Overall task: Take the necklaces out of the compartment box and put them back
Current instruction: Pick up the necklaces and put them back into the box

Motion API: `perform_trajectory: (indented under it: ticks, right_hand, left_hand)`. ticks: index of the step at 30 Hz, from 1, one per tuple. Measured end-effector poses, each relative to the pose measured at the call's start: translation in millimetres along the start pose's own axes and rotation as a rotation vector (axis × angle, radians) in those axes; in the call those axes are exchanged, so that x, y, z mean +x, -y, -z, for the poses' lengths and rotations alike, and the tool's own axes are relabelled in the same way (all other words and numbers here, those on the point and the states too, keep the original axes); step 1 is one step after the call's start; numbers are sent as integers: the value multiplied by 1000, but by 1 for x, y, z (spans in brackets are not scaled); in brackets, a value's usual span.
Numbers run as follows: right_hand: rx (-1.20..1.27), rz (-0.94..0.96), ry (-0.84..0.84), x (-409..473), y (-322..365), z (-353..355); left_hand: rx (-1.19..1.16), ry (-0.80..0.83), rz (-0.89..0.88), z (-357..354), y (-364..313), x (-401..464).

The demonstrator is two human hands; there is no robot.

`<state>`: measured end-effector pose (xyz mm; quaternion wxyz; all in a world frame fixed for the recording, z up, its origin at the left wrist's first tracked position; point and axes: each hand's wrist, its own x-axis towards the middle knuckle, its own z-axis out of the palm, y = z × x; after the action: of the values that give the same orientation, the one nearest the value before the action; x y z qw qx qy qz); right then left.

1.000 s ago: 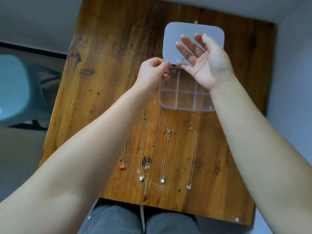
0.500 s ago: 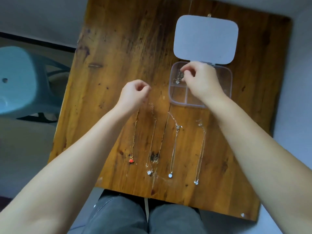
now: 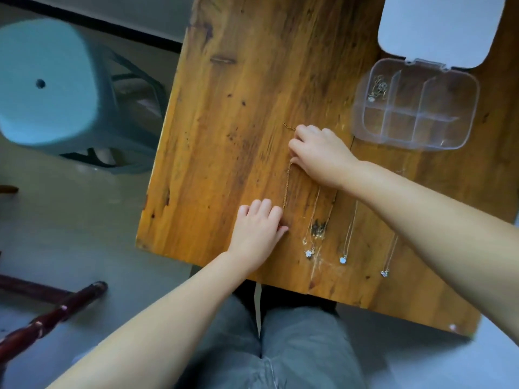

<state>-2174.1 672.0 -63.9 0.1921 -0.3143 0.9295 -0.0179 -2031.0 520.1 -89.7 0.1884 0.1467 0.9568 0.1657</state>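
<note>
The clear compartment box [image 3: 460, 136] sits on the wooden table at the upper right, its white lid [image 3: 438, 29] folded open behind it. One necklace [image 3: 377, 89] lies bunched in the far-left compartment. A gold necklace [image 3: 286, 186] is stretched out on the table. My right hand [image 3: 320, 155] pinches its upper part, with the clasp end sticking out beyond the fingers. My left hand [image 3: 258, 231] rests curled over its lower end, hiding the pendant. Three more necklaces [image 3: 349, 234] lie straight on the table to the right, partly under my right forearm.
The table's left edge [image 3: 157, 175] is close to my left hand and its near edge runs above my knees. A pale blue plastic stool [image 3: 50, 88] stands on the floor to the left. A dark red wooden bar [image 3: 53, 315] lies at the lower left.
My right hand left the box, where a necklace now lies, and came down-left onto the leftmost necklace. My left hand slid down to that necklace's pendant end. The view swung left.
</note>
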Motion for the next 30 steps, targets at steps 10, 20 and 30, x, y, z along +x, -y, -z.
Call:
perform_trajectory:
  ticks: [10,20,30]
  right_hand:
    - [1850,-516,-122,-48,-8,28]
    - [2385,-681,-818,-94,-122,67]
    - [2098,-933,-647,-58,-162,42]
  left_hand:
    - [-533,-92,58,55,1,24]
    - [-962,-155,126,108,-133,179]
    - [-965,-99,373,82,-158,249]
